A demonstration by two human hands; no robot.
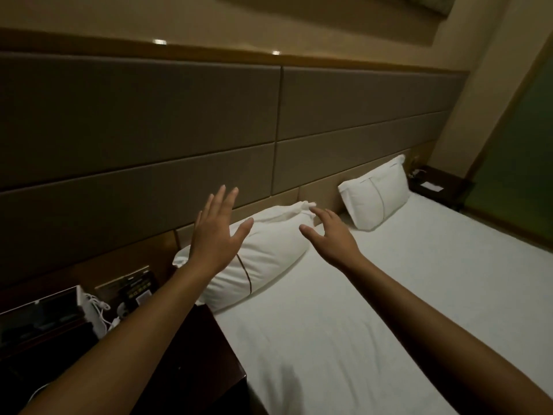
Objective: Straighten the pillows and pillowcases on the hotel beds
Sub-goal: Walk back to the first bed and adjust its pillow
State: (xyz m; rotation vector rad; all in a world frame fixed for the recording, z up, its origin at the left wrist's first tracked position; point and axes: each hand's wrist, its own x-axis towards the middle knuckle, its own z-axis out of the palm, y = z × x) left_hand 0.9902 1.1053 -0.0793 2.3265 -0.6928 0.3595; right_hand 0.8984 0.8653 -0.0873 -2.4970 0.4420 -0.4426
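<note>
Two hands reach out over the bed (344, 324). On the left, the left hand (214, 235) is spread wide, holding nothing, above the near pillow (269, 256). That pillow leans on the headboard (149, 130), looking soft, light and floppy. Grab its two ends. The right hand (332, 235) is loose and empty by its bunched corner.

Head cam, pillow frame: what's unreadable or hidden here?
- Near pillow: left end hidden behind left hand, head view.
- Nightstand clutter: too dark to identify.
- Far nightstand: items too small.
- Wall picture: cut off by top edge.
</note>
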